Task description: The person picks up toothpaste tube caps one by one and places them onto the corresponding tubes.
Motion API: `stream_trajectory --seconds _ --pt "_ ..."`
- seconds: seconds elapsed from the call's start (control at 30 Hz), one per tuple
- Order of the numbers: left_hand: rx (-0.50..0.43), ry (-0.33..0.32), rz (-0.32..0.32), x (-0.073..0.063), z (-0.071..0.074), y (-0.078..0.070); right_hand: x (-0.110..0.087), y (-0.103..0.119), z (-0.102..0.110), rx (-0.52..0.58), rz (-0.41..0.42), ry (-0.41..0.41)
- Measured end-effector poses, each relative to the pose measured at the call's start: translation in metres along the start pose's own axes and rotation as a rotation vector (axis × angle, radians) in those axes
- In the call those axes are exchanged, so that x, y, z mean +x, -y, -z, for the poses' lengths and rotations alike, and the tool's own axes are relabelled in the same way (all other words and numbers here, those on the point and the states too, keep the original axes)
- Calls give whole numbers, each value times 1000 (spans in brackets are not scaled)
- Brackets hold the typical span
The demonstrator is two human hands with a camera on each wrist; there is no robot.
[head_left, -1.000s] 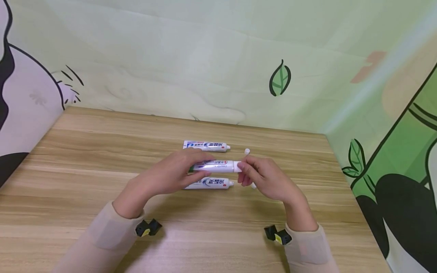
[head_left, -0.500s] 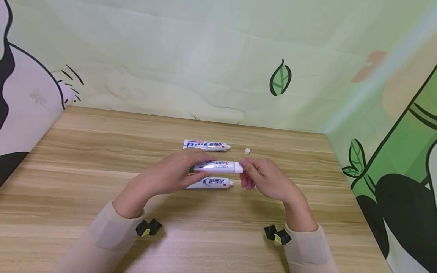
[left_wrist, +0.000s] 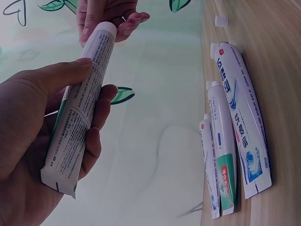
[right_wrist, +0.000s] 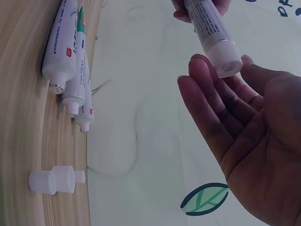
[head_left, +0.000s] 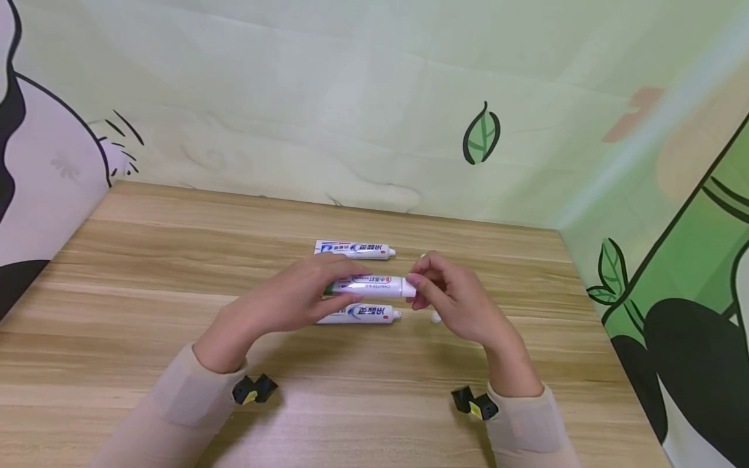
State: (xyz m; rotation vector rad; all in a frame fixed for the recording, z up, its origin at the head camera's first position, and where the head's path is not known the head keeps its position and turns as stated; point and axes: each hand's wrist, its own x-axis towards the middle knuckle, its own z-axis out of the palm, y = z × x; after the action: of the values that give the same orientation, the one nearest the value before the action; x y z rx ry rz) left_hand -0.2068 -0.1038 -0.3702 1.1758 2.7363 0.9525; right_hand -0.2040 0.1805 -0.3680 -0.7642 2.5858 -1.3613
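My left hand (head_left: 289, 292) grips a white and green toothpaste tube (head_left: 374, 286), held level above the table with its capped end to the right. At that end, my right hand (head_left: 462, 302) has thumb and fingertips on either side of the white cap (right_wrist: 224, 59). The other right fingers spread loosely in the right wrist view. Below lie several uncapped tubes: a blue and white toothpaste tube (head_left: 359, 249) at the back, another blue and white toothpaste tube (head_left: 368, 314) nearer, and between them a green and white toothpaste tube (left_wrist: 223, 146), hidden in the head view.
Loose white caps lie to the right of the tubes: a near cap (right_wrist: 42, 181), a wider cap (right_wrist: 64, 179) and a small cap (right_wrist: 80, 176). A printed cloth backdrop (head_left: 292, 117) stands along the back and sides of the wooden table (head_left: 363, 416).
The right fingers have shifted around the cap and opened out a little, uncovering the near loose cap and partly covering the far one. The left hand and its tube stay nearly still.
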Motion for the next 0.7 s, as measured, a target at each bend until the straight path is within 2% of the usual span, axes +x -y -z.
stream_trajectory --seconds 0.17,0.5,0.7 --pt "-9 -5 7 0 0 1 0 1 0 7 7 -10" --pt "-14 -4 21 0 0 2 0 3 0 -35 -33 -15" --pt "-16 -11 16 0 0 2 0 2 0 -38 -37 8"
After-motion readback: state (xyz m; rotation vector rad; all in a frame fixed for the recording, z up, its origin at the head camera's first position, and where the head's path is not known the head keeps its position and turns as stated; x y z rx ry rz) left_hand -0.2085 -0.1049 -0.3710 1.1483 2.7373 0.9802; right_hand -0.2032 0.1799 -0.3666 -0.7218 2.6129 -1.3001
